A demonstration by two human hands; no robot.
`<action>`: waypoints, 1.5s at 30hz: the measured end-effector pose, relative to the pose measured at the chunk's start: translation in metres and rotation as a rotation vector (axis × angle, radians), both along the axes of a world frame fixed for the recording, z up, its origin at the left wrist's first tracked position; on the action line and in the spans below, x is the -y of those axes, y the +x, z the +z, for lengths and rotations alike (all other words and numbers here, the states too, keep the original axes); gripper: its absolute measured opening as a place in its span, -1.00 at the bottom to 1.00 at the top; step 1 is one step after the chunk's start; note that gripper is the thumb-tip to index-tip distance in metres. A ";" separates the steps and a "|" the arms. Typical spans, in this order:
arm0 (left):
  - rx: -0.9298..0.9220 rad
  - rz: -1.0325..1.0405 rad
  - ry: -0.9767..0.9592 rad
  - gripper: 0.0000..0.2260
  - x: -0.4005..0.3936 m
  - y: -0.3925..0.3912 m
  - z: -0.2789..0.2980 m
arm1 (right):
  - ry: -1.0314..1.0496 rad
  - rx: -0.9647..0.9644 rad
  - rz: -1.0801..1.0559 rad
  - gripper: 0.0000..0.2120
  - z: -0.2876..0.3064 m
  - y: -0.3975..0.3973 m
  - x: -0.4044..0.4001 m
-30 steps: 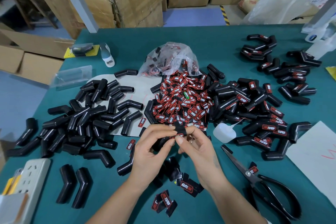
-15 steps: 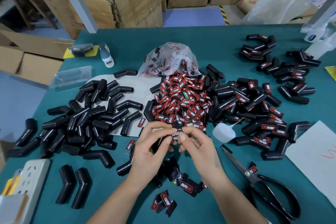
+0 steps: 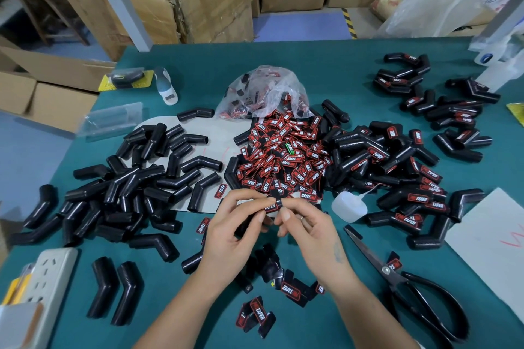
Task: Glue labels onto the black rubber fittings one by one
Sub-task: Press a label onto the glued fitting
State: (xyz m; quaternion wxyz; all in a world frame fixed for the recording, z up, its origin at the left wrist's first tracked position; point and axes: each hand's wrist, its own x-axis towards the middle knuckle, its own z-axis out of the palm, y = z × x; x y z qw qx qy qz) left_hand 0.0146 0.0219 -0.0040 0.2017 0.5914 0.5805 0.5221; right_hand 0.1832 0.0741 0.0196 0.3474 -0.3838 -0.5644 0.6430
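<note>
Two hands are held close together above the green table [image 3: 326, 65], just on the near side of the label heap [image 3: 283, 156], which serves as the landmark for this entry. One black rubber fitting [image 3: 243, 228] is gripped in the curled fingers of the left hand [image 3: 235, 232], mostly hidden by them. One red-and-black label [image 3: 271, 206] is pinched between the fingertips of the left hand and those of the right hand [image 3: 309, 232], at the fitting's upper end; whether it is already stuck down cannot be told. Containers: one clear plastic bag [image 3: 263, 93], lying open directly behind the label heap, with more labels seen inside and spilling from its mouth; one small white glue bottle [image 3: 349, 208], lying on its side just right of the heap's near edge, contents not visible; several cardboard boxes [image 3: 198, 3] beyond the table's far edge, contents not visible. Unlabelled fittings [image 3: 136, 187] are piled left of the heap, partly on a pale sheet. Labelled fittings [image 3: 397, 167] are piled right of the heap, with a further group [image 3: 442, 105] further right and back. Loose labels [image 3: 286, 289] are scattered nearer than the heap, beneath the wrists. Black scissors [image 3: 402, 280] are laid near and right of the heap, and a white power strip [image 3: 45, 280] near and far left.
</note>
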 end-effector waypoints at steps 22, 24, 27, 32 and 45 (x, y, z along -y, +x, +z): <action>0.096 -0.033 -0.020 -0.77 0.001 -0.001 0.002 | 0.009 -0.064 0.034 -0.81 -0.002 0.004 -0.006; 0.100 -0.032 -0.017 -0.77 0.001 -0.002 0.002 | 0.005 -0.066 0.036 -0.81 -0.002 0.005 -0.007; 0.117 -0.009 -0.002 -0.80 -0.001 0.002 0.003 | 0.025 -0.065 0.042 -0.82 -0.003 0.003 -0.006; 0.168 0.058 0.027 -0.90 0.000 0.009 0.002 | 0.078 -0.020 0.056 -0.82 -0.007 -0.004 0.003; 0.192 0.087 0.075 -0.90 0.002 0.008 0.001 | 0.019 -0.040 0.027 -0.78 -0.006 -0.005 0.007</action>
